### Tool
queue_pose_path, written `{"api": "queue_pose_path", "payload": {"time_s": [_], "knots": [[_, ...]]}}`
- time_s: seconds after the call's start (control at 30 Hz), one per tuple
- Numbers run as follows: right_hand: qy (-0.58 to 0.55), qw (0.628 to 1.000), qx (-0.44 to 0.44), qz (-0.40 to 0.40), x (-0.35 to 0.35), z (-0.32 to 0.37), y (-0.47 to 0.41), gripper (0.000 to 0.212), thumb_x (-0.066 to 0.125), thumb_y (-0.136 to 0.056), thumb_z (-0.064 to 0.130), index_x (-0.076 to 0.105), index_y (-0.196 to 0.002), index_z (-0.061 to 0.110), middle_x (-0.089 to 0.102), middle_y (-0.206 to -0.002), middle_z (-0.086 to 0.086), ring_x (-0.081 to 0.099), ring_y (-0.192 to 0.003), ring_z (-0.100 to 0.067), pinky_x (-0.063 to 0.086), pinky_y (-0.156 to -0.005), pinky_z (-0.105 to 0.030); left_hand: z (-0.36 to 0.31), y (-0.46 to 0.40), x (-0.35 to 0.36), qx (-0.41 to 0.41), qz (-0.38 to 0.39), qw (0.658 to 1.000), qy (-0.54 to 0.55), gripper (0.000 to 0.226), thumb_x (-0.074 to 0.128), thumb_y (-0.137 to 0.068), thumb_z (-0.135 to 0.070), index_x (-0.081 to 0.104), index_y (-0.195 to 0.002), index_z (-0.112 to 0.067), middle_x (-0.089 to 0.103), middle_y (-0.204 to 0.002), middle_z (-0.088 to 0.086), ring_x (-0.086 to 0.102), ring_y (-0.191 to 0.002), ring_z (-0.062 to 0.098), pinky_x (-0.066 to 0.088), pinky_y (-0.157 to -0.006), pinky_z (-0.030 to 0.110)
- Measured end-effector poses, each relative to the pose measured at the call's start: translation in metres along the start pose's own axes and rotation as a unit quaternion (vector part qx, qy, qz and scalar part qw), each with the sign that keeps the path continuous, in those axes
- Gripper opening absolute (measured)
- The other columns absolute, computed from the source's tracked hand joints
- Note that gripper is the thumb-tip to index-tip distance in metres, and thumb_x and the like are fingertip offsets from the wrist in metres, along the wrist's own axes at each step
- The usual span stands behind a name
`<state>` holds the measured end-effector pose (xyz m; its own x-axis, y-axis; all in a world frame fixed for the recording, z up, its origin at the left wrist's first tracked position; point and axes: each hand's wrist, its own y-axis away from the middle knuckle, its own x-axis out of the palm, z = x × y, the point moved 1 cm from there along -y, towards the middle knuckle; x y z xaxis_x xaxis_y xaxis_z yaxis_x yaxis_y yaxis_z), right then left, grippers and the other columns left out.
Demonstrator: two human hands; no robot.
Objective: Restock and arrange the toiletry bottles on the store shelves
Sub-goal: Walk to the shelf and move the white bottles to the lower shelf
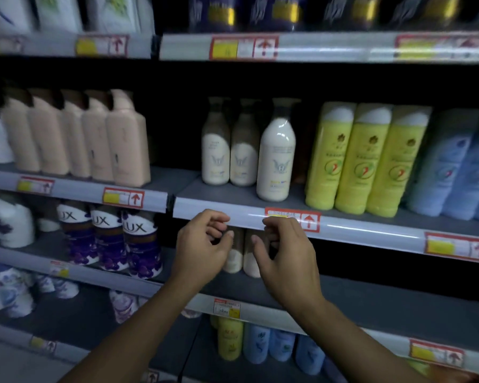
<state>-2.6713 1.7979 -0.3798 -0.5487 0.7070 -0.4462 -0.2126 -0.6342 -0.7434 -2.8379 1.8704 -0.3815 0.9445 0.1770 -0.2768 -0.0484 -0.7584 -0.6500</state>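
Standing orientation: three cream bottles stood upright on the middle shelf, long axes vertical, caps up, labels facing the aisle.
Position: one sat at the shelf's front edge; two sat further back, to its left.
Count, same shelf: three yellow-green bottles upright just beside them on the right; pale blue bottles beyond, number unclear through blur.
Count, left bay: five peach bottles upright in a row.
Shelf below: two cream bottles upright behind the hands, partly hidden; three purple LUX bottles to their left.
Left hand: empty, fingers loosely curled, narrow gap, just below the price rail.
Right hand: empty, fingers curled, fingertips at the rail's red price tag; contact could not be confirmed.
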Motion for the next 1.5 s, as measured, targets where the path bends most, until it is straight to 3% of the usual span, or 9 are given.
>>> {"api": "queue_pose_path", "payload": {"time_s": [0.23,0.33,0.53,0.7,0.83,0.97,1.13,1.27,1.5], "knots": [[0.021,1.000,-0.003,0.004,-0.029,0.024,-0.035,0.049,0.071,-0.093,0.038,0.055,-0.135,0.019,0.056,-0.125,0.002,0.057,-0.117,-0.017,0.045,-0.094,-0.027,-0.047,-0.021,-0.016,0.001,-0.024,1.000,0.010,0.022,0.078,-0.085,-0.008,0.069,-0.100,-0.020,0.069,-0.086,-0.008,0.062,-0.074,0.005,0.050,-0.069,0.011],[0.018,1.000,0.020,0.006,-0.036,0.024,-0.045,0.056,0.071,-0.092,0.038,0.052,-0.141,0.019,0.055,-0.135,0.001,0.055,-0.127,-0.019,0.048,-0.101,-0.036,-0.055,-0.030,-0.021,-0.006,-0.028,1.000,0.001,0.022,0.080,-0.085,-0.012,0.067,-0.100,-0.023,0.069,-0.088,-0.007,0.063,-0.076,0.005,0.050,-0.068,0.011],[0.029,0.998,0.051,0.032,-0.041,0.014,-0.058,0.066,0.070,-0.094,0.037,0.044,-0.151,0.016,0.050,-0.149,-0.001,0.050,-0.136,-0.021,0.043,-0.106,-0.033,-0.054,-0.054,-0.024,-0.022,-0.041,0.999,-0.028,0.020,0.080,-0.085,-0.021,0.068,-0.100,-0.027,0.070,-0.096,-0.010,0.065,-0.087,0.010,0.054,-0.077,0.025],[0.030,0.998,0.047,0.012,-0.034,0.005,-0.075,0.071,0.072,-0.092,0.034,0.041,-0.153,0.014,0.052,-0.149,-0.003,0.050,-0.136,-0.023,0.045,-0.108,-0.035,-0.044,-0.077,-0.018,-0.040,-0.037,0.997,-0.051,0.022,0.080,-0.086,-0.028,0.066,-0.104,-0.028,0.069,-0.103,-0.010,0.064,-0.093,0.007,0.053,-0.081,0.025],[0.025,0.998,0.059,0.000,-0.022,-0.001,-0.091,0.079,0.072,-0.090,0.039,0.033,-0.154,0.017,0.049,-0.150,-0.002,0.050,-0.135,-0.023,0.048,-0.107,-0.041,-0.029,-0.101,-0.011,-0.036,-0.034,0.996,-0.079,0.037,0.081,-0.086,-0.026,0.064,-0.118,-0.021,0.062,-0.118,-0.004,0.058,-0.094,0.002,0.041,-0.073,0.008],[0.011,0.996,0.088,0.011,-0.012,0.002,-0.110,0.098,0.072,-0.091,0.040,0.012,-0.164,0.014,0.035,-0.163,-0.004,0.038,-0.146,-0.024,0.036,-0.115,-0.035,-0.013,-0.135,-0.006,-0.056,-0.052,0.994,-0.079,0.063,0.085,-0.083,-0.027,0.053,-0.136,-0.015,0.056,-0.135,0.004,0.057,-0.107,0.010,0.046,-0.088,0.024],[0.017,0.994,0.107,0.020,0.000,-0.005,-0.128,0.101,0.075,-0.087,0.041,0.011,-0.161,0.016,0.041,-0.155,-0.007,0.046,-0.138,-0.029,0.046,-0.104,-0.041,0.007,-0.171,0.006,-0.079,-0.041,0.994,-0.069,0.090,0.089,-0.079,-0.033,0.038,-0.151,-0.017,0.048,-0.151,0.003,0.053,-0.132,0.019,0.046,-0.106,0.033],[0.023,0.993,0.115,0.011,0.009,-0.015,-0.136,0.098,0.076,-0.085,0.038,0.015,-0.159,0.017,0.046,-0.150,-0.007,0.051,-0.133,-0.030,0.050,-0.098,-0.043,0.022,-0.190,0.015,-0.118,-0.024,0.991,-0.062,0.101,0.094,-0.070,-0.041,0.037,-0.151,-0.019,0.057,-0.144,0.000,0.058,-0.128,0.020,0.050,-0.107,0.039],[0.022,0.993,0.111,-0.019,0.017,-0.024,-0.134,0.087,0.077,-0.085,0.043,0.026,-0.153,0.024,0.054,-0.143,-0.003,0.057,-0.124,-0.030,0.049,-0.090,-0.041,0.027,-0.197,0.020,-0.123,-0.046,0.988,-0.076,0.081,0.096,-0.065,-0.042,0.054,-0.131,-0.018,0.068,-0.117,-0.003,0.069,-0.105,0.017,0.058,-0.094,0.038]]}}
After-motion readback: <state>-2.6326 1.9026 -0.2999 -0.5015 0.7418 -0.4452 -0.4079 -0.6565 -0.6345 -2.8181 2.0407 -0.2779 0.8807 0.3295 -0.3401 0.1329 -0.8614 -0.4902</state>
